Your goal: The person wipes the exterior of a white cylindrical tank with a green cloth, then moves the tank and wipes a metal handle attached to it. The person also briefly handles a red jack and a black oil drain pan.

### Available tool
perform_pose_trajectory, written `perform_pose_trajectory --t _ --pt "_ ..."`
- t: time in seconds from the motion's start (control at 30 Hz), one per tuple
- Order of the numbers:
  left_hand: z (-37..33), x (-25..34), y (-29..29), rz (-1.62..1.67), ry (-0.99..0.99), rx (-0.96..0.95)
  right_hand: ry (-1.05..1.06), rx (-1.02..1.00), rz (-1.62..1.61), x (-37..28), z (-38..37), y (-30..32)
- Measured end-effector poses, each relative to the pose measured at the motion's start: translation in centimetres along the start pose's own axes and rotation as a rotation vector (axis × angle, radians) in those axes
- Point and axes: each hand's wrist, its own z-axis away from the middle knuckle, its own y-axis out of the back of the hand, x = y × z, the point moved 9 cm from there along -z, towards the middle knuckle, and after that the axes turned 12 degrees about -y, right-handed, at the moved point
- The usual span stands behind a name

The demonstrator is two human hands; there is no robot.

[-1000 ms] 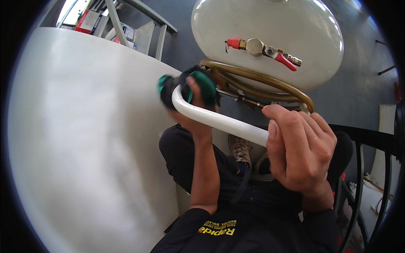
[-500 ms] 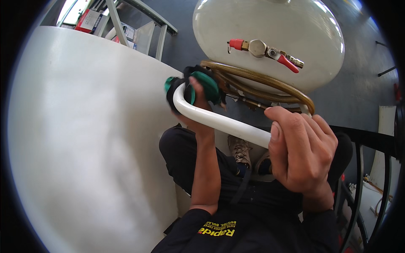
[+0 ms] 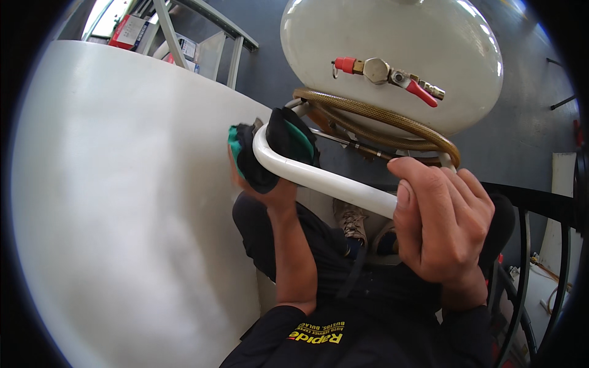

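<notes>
A white bent metal tube (image 3: pixel 331 182), like a handle, runs from a curve at the left down to my right hand. My right hand (image 3: pixel 443 214) is closed round its right end, thumb along the near side. At the curved end, my left hand (image 3: pixel 275 195) holds a black and green cloth (image 3: pixel 283 138) bunched against the tube on both sides of the bend. The cloth hides most of the left fingers.
A rounded white tank (image 3: pixel 392 37) stands ahead, bearing a valve with a red lever (image 3: pixel 422 93). Coiled brown hose (image 3: pixel 380 113) lies below it. A large white surface (image 3: pixel 135 184) fills the left side. A black railing (image 3: pixel 521 276) rises at the right.
My left hand has shifted down and left around the bend, and the cloth has changed shape with it. The left thumb no longer shows over the cloth. My right hand stays on the tube.
</notes>
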Motion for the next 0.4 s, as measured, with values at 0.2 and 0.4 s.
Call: perform_pose_trajectory --t 0.2,0.4 --pt "5.4 -4.4 -8.9 0.375 0.847 -0.367 -0.001 -0.023 -0.017 -0.2 -0.1 0.0" --pt "4.8 -3.6 -6.8 0.288 0.597 -0.155 0.007 -0.016 -0.020 -0.3 -0.3 0.2"
